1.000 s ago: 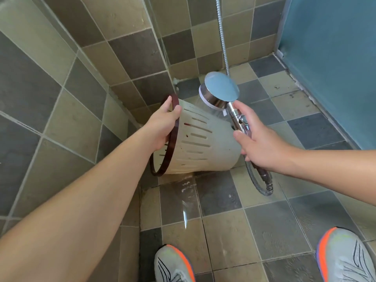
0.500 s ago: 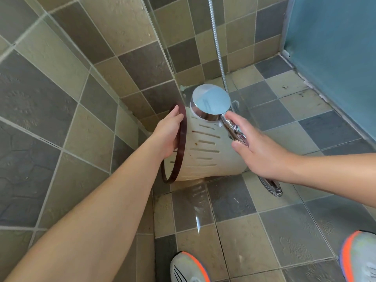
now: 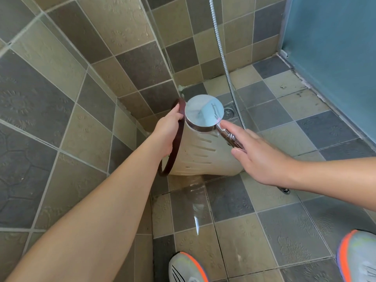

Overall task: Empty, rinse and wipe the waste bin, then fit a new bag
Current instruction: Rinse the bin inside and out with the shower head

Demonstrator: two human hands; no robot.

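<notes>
Nearby, a floor drain (image 3: 229, 112) sits behind the bin (image 3: 203, 153).

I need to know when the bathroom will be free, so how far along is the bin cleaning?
Emptying looks done: no bag or rubbish shows on the tipped waste bin. Rinsing is in hand: the left hand grips its brown rim while the right hand holds the shower head over it, though no spray is visible. Wiping and fitting a new bag remain.
</notes>
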